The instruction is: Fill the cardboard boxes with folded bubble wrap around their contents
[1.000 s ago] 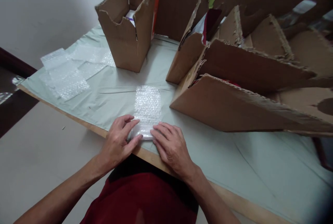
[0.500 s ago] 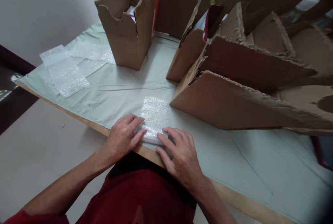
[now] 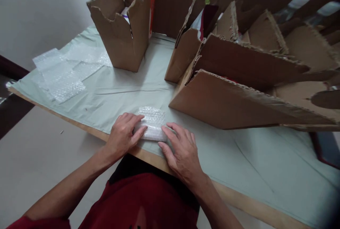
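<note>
A sheet of bubble wrap (image 3: 152,115) lies near the table's front edge, its near part rolled into a small cylinder between my hands. My left hand (image 3: 124,131) grips the left end of the roll, thumb on the near side and fingers over the top. At the right end, my right hand (image 3: 182,149) holds the roll with curved fingers and the thumb below. The far part of the sheet is still flat on the cloth. Whether anything is inside the roll cannot be made out.
Loose bubble wrap sheets (image 3: 62,76) lie at the left of the cloth-covered table (image 3: 124,96). A tall cardboard box (image 3: 122,41) stands at the back. A large divided cardboard organizer (image 3: 239,105) fills the right side, with white-capped bottles (image 3: 299,2) behind.
The roll has turned a little away from me, and the flat part of the bubble wrap is shorter. Both hands have stayed at its ends. The view has shifted slightly.
</note>
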Motion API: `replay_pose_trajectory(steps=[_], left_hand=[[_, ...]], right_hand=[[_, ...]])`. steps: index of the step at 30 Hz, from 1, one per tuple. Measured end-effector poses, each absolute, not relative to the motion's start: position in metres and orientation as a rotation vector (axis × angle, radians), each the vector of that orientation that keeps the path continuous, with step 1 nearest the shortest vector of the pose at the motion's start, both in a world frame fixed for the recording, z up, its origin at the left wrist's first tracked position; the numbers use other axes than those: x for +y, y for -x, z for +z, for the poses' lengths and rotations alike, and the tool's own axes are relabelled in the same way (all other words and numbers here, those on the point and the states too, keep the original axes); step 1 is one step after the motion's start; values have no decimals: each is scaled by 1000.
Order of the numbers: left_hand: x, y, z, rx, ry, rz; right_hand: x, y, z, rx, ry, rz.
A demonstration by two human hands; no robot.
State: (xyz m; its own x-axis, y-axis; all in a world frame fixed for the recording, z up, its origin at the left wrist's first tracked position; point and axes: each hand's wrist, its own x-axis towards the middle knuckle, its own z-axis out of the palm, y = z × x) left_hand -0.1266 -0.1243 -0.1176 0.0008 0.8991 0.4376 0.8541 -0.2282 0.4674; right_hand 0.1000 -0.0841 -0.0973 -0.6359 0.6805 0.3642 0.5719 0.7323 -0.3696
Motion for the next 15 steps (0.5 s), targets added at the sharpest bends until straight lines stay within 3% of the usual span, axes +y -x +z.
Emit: replay_pose_trajectory(steps=[4,8,12,15], left_hand=[[-116,125,-117,2026,-2061,1118],[-146,118,-99,1999,-1453,1382],[-171,106,-89,1565,-666,1314],[-168,96,-87,1275,-481,1264]], right_hand=[[-72,-87,-101,-2596,933,255],[-56,-80,-99,-2533,968,367],[-61,-85,-89,-2366,991,629],[-77,-91,-78,-2290,965,831]])
